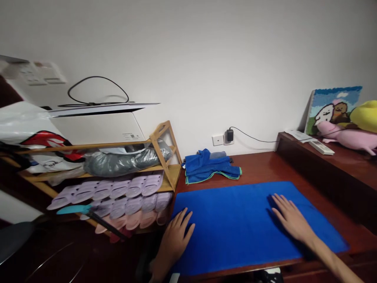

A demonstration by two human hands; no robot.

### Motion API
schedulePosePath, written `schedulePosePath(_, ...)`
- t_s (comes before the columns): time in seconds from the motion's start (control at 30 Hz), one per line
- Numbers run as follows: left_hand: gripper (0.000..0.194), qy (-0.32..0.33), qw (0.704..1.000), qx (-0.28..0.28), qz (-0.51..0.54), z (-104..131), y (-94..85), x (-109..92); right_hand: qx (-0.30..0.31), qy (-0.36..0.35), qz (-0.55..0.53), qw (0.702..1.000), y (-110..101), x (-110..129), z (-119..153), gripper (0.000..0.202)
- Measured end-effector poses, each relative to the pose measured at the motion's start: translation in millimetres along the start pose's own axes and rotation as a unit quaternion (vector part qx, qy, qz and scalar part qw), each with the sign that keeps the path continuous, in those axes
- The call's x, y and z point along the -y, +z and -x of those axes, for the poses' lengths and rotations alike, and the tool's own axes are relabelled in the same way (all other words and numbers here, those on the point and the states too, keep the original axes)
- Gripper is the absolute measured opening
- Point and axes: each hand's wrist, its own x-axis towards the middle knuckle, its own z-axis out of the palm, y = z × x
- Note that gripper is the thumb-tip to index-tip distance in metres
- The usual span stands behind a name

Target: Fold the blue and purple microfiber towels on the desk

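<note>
A blue mat (235, 220) lies flat on the reddish-brown wooden desk (259, 165). My left hand (176, 234) is at the mat's left edge, its fingers apart and nothing held. Over the right part of the mat, my right hand (290, 218) is spread open, palm down and also without anything in it. Whether either palm presses on the mat or hovers just above it, I cannot tell. Behind the mat, against the wall, sits a crumpled blue cloth (210, 167) with green edging.
Left of the desk stands a wooden rack (166, 157) with several lilac clogs (135, 186), a plastic-wrapped grey bundle (120, 163) and a white box (100, 127) on top. A raised ledge at right bears a remote (321, 147), pink plush toy (347, 135) and picture (326, 106). A black charger (229, 135) is plugged in.
</note>
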Motion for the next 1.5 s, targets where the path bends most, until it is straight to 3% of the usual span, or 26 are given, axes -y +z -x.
schedulePosePath(0.17,0.049,-0.005,0.999,0.040,0.005,-55,10.5,5,0.084,-0.109,-0.072,0.988,10,139,-54,0.076)
schedulePosePath(0.27,0.054,-0.010,0.998,0.068,-0.012,-79,22.4,15,0.094,-0.155,-0.095,0.979,23,203,-80,0.074)
schedulePosePath(0.37,0.057,-0.037,0.995,0.090,-0.037,-88,33.6,27,0.105,-0.175,-0.107,0.973,39,245,-99,0.073)
schedulePosePath(0.47,0.059,-0.044,0.993,0.097,-0.049,-87,42.3,38,0.118,-0.179,-0.107,0.971,52,251,-109,0.073)
schedulePosePath(0.57,0.061,-0.036,0.994,0.095,-0.051,-82,48.3,45,0.111,-0.161,-0.090,0.977,55,207,-110,0.073)
schedulePosePath(0.7,0.061,-0.036,0.995,0.080,-0.040,-80,53.4,48,0.113,-0.049,-0.010,0.992,35,84,-107,0.076)
schedulePosePath(0.83,0.063,-0.036,0.996,0.074,-0.038,-81,56.3,50,0.123,0.093,0.060,0.986,10,-44,-104,0.074)
schedulePosePath(0.93,0.065,-0.027,0.996,0.072,-0.045,-81,58.1,54,0.107,0.150,0.076,0.980,5,-102,-101,0.073)
schedulePosePath(1.0,0.065,-0.017,0.996,0.071,-0.049,-82,59.8,57,0.102,0.154,0.072,0.980,5,-119,-101,0.073)
schedulePosePath(1.17,0.062,-0.016,0.995,0.083,-0.052,-85,62.5,62,0.126,0.148,0.040,0.980,1,-128,-107,0.075)
schedulePosePath(1.33,0.062,-0.020,0.991,0.119,-0.060,-89,47.8,60,0.092,0.120,-0.024,0.988,-5,-151,-106,0.071)
schedulePosePath(1.43,0.061,-0.011,0.994,0.092,-0.060,-102,33.2,29,0.059,0.105,-0.047,0.992,-1,-161,-102,0.068)
schedulePosePath(1.5,0.055,0.006,0.998,0.052,-0.034,-114,26.2,-19,0.061,0.105,-0.057,0.991,1,-163,-101,0.068)
